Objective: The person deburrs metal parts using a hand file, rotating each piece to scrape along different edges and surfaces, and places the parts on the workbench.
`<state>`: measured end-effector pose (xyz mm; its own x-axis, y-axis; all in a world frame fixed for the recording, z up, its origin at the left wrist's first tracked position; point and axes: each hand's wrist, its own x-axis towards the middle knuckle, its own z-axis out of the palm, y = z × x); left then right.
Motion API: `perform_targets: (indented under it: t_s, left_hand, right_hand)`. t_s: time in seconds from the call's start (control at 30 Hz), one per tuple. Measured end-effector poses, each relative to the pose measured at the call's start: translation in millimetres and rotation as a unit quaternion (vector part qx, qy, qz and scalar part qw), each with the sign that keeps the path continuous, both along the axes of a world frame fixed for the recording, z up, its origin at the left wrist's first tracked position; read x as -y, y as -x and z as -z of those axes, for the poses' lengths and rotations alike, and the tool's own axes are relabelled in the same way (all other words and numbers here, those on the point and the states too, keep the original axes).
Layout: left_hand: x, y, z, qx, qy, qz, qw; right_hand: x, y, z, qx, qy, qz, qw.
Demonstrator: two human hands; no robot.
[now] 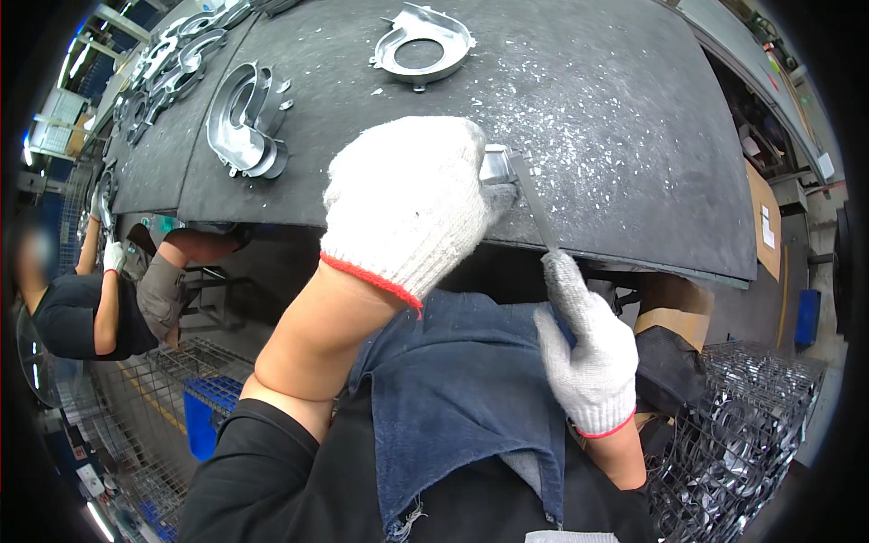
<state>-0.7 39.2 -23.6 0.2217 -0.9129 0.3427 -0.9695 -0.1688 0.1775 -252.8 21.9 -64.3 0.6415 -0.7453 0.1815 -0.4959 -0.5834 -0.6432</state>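
A: What has the left hand [407, 204] got?

B: It is closed in a white knit glove over a small shiny metal casting [497, 166], pinning it down at the near edge of the dark padded bench [634, 163]. Only a corner of the part peeks out just beyond the fingertips, towards the other hand.

A: Why right at the edge?

B: As I read it, the edge lets the tool come up from below and in front. The right hand [588, 353] sits lower and nearer the body, clamped around the handle end of a slim flat file [534, 204], forefinger laid along the blade to steer it. The file slants up from that hand until its tip meets the casting beside the left fingertips.

A: And the pale flecks?

B: Metal filings [579, 118], scattered over the mat just past the left hand and thickest beyond the casting. They look like what such filing would shed.

A: Anything else near?

B: Farther out from the left hand a ring-shaped casting [422, 45] lies flat, and off to that hand's outer side a stack of like castings [243, 122] leans together. Below the right hand, past the bench edge, a wire basket [751, 434] holds many more. A blue denim apron [453, 389] covers the lap under both hands. Another person [100, 299] works at the far left.
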Motion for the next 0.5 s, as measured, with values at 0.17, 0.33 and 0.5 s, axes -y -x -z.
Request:
perform_targets:
  t_s: [0.17, 0.33, 0.5]
  left_hand:
    - [5.1, 2.7, 3.6, 0.035, 0.055, 0.026, 0.998]
    - [0.3, 3.8, -9.2, 0.017, -0.021, -0.02, 0.999]
    - [-9.1, 1.2, -6.0, 0.039, -0.011, -0.011, 0.999]
  right_hand:
    - [-6.3, -4.4, -8.5, -0.094, 0.078, 0.024, 0.992]
    - [4.9, -9.1, 5.7, 0.053, 0.013, 0.061, 0.997]
    - [-7.6, -5.0, -11.2, 0.025, 0.01, 0.059, 0.998]
